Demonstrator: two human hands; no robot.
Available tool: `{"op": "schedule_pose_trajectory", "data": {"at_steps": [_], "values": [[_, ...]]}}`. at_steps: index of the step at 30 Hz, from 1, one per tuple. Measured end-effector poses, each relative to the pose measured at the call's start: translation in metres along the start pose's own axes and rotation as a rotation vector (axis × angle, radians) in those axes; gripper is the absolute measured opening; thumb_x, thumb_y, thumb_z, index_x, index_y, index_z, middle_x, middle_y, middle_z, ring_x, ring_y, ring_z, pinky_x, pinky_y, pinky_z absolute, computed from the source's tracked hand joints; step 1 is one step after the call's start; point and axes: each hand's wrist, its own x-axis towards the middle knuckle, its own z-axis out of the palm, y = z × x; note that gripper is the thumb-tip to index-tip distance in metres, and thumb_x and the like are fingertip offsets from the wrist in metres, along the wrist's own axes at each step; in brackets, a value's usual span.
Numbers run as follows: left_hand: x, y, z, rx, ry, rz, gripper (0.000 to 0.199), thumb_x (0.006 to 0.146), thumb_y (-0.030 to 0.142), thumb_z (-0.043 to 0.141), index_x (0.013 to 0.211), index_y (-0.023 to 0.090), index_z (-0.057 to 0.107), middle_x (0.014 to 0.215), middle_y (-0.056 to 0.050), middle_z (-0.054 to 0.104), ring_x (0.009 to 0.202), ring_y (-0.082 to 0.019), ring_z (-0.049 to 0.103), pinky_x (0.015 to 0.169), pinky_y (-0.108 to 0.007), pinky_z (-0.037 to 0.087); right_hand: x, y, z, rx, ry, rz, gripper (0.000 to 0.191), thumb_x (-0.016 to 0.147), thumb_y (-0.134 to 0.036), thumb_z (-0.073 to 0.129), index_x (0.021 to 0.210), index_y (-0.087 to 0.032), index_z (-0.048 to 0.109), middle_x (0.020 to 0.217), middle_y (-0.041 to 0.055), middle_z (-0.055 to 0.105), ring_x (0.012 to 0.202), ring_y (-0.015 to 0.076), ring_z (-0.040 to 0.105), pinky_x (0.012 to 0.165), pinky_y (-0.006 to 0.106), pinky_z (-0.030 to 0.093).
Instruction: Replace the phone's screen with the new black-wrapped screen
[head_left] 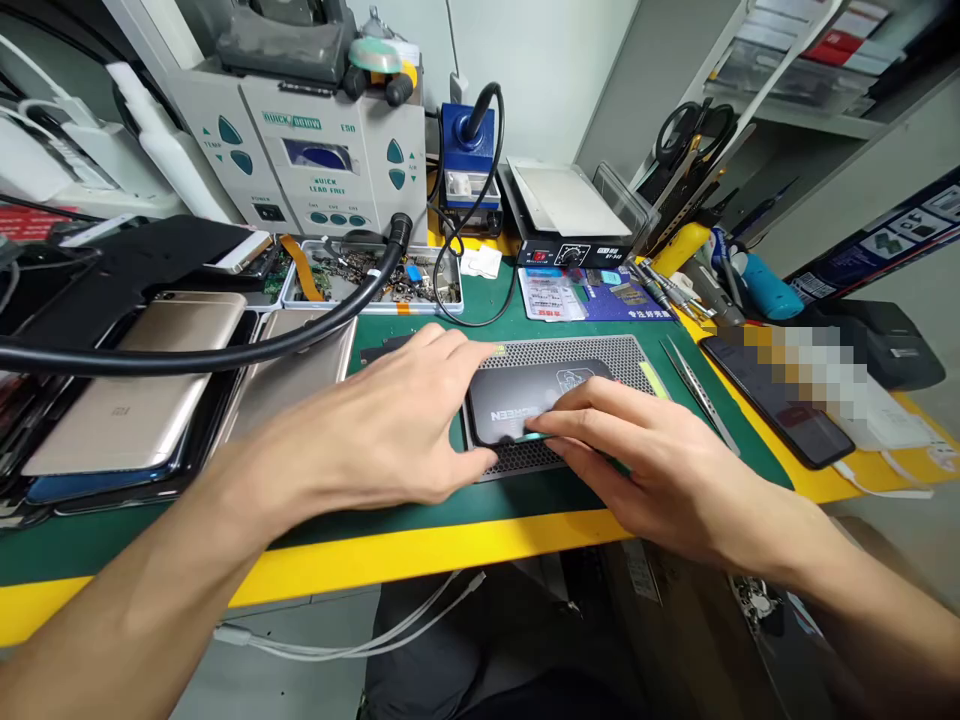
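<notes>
A flat black phone (517, 395) with white lettering and a logo on its face lies on a perforated grey mat (607, 350). My left hand (397, 420) spans the phone's left end, index finger by the far edge and thumb by the near edge. The fingers of my right hand (645, 450) are closed together at the near edge, pinching there, with fingertips on the printed face. A small teal glint shows under those fingertips; I cannot make out what it is. Tweezers (697, 390) lie to the right of the mat.
Stacked phones (135, 390) and a thick black hose (300, 345) occupy the left. Behind are a parts tray (450, 300), a hot-air station (330, 160) and a small black heating unit (574, 252). Another phone (772, 400) and screwdrivers (664, 285) are at right.
</notes>
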Motion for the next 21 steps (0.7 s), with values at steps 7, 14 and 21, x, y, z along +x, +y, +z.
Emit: {"op": "schedule_pose_trajectory", "data": {"at_steps": [7, 14, 21], "values": [[-0.005, 0.013, 0.012, 0.050, 0.087, -0.051, 0.066, 0.087, 0.043, 0.065, 0.145, 0.022, 0.041, 0.133, -0.010, 0.055, 0.126, -0.029, 0.049, 0.104, -0.047, 0.049, 0.015, 0.032, -0.032, 0.156, 0.177, 0.228, 0.018, 0.095, -0.023, 0.064, 0.112, -0.025, 0.070, 0.099, 0.0021, 0.070, 0.086, 0.0172, 0.064, 0.075, 0.028, 0.050], [-0.017, 0.024, 0.026, 0.258, 0.381, 0.089, 0.057, 0.088, 0.019, 0.058, 0.143, 0.011, 0.042, 0.134, -0.019, 0.056, 0.124, -0.033, 0.052, 0.098, -0.051, 0.054, 0.043, 0.049, -0.050, 0.406, 0.096, 0.313, 0.014, 0.094, -0.034, 0.067, 0.097, -0.021, 0.072, 0.086, 0.0009, 0.073, 0.078, 0.0171, 0.067, 0.066, 0.026, 0.052], [-0.027, 0.021, 0.049, 0.246, 0.539, 0.130, 0.046, 0.081, 0.007, 0.067, 0.124, 0.016, 0.053, 0.136, -0.013, 0.056, 0.130, -0.028, 0.052, 0.104, -0.041, 0.051, 0.058, 0.040, -0.054, 0.318, -0.102, 0.182, 0.014, 0.096, -0.023, 0.059, 0.103, -0.022, 0.071, 0.081, -0.0004, 0.073, 0.063, 0.0132, 0.065, 0.052, 0.024, 0.047]]}}
